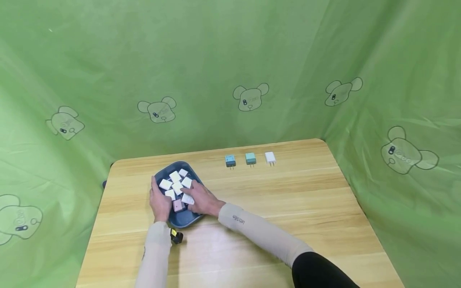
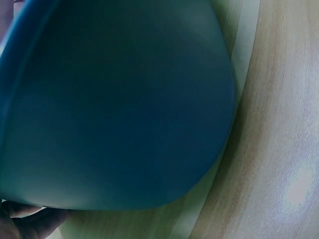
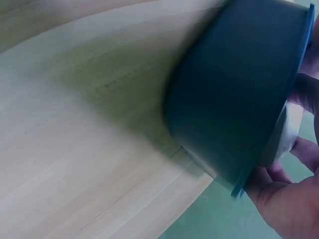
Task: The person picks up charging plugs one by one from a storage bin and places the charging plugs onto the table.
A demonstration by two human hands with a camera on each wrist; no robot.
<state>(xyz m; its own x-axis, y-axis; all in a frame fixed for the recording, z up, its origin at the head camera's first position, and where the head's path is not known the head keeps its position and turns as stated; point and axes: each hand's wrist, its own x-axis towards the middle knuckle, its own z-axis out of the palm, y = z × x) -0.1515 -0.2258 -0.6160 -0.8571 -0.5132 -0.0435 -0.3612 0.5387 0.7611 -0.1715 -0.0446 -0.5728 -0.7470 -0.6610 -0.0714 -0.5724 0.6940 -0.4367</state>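
A dark blue tray (image 1: 182,219) on the left of the table holds several white charger plugs, among them one white plug (image 1: 177,187), and a pinkish one (image 1: 178,205). My left hand (image 1: 160,203) grips the tray's left side, thumb over the rim; in the left wrist view its fingers (image 2: 37,222) show at the tray's edge. My right hand (image 1: 202,199) reaches over the right rim, with a white charger plug (image 1: 187,199) between thumb and forefinger. In the right wrist view the fingers bend around a white plug (image 3: 277,142), partly hidden by the tray wall.
Toward the back of the wooden table (image 1: 281,224) three charger plugs lie in a row, prongs toward me: a blue one (image 1: 230,161), a teal one (image 1: 250,158) and a white one (image 1: 270,157). A green curtain (image 1: 201,60) stands behind and at both sides.
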